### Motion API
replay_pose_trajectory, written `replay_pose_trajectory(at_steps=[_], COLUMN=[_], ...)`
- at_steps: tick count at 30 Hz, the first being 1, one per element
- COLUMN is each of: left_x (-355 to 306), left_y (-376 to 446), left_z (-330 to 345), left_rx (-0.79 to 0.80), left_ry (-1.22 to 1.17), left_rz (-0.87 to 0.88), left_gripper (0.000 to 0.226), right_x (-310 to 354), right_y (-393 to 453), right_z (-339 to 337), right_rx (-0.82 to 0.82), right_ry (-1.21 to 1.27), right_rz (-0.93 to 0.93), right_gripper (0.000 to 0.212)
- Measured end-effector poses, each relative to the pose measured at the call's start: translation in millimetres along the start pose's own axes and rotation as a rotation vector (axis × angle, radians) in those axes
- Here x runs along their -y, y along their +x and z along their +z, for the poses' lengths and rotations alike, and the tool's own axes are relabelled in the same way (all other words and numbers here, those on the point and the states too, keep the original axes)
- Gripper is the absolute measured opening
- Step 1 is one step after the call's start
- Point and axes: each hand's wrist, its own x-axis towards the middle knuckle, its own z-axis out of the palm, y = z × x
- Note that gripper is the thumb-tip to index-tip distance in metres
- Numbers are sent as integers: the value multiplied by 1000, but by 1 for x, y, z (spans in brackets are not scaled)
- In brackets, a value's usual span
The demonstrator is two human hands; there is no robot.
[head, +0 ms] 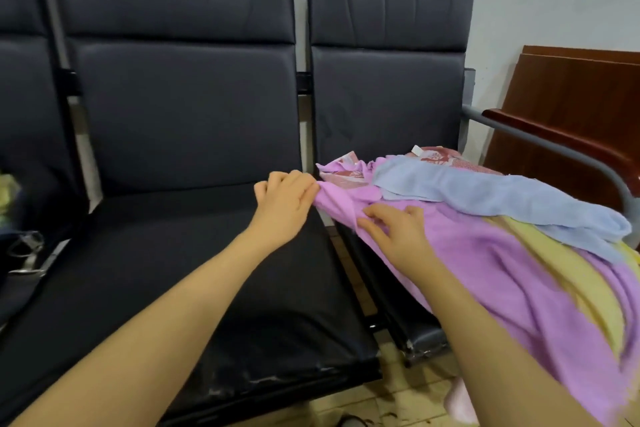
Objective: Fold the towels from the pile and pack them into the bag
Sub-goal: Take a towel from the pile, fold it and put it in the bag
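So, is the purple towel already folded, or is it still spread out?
Not folded: the purple towel lies loose and rumpled over the pile, and the left hand pinches its corner.

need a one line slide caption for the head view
Left hand grips a purple towel on the chair pile, right hand resting on it.

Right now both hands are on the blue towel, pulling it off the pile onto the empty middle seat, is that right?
Not quite. In the head view the left hand and right hand are on the purple towel, not the blue one. The blue towel lies untouched on top of the pile, beside the middle seat.
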Motion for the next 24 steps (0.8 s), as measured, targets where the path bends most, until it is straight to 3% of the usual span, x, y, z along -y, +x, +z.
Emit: replay_pose_trajectory(at_steps=[5, 9, 12, 14, 19, 24], left_x=[60, 107, 139, 157, 195, 215], left_y=[-29, -50, -60, -62, -55, -66], left_z=[-40, -81, -109, -125, -161, -163], left_rx=[-97, -169, -178, -198, -205, -75], left_ry=[288, 227, 181, 212, 360, 378], left_rz=[1, -125, -222, -236, -251, -437], left_gripper=[29, 21, 17, 18, 25, 32], right_x=[65, 126, 171, 192, 228, 236], right_y=[27, 50, 67, 79, 103, 93], right_z=[41, 78, 103, 120, 160, 184], right_rx=[-122, -190, -203, -203, -261, 137], right_ry=[9, 180, 268, 265, 309, 222], right_rz=[-154, -194, -175, -198, -234, -173], right_gripper=[32, 19, 25, 33, 23, 24])
